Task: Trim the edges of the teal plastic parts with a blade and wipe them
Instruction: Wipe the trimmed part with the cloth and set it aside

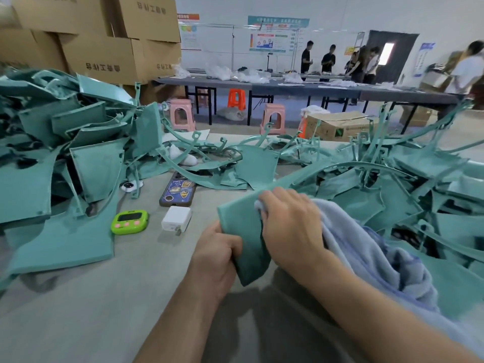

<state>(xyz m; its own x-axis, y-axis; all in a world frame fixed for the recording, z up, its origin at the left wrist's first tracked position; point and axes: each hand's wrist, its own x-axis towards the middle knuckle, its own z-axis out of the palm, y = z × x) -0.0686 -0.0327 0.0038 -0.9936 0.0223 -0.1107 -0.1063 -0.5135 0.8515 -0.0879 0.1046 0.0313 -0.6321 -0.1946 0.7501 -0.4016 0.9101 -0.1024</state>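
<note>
Two hands are handling one smooth, flat teal panel (242,226) above the grey table (104,297). My left hand (217,255) is gripping its lower edge, fingers curled. My right hand (290,226) is clutching a soft, fleecy pale-blue cloth (366,252) and pressing it against the panel's face.

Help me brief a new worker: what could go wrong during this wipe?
1. The left hand grips the teal part by its edge; a sharp burr could cut it.
2. The cloth in the right hand trails near the loose parts and might snag.
3. The phone lies under a teal strip; shifting parts may scratch it.
</note>
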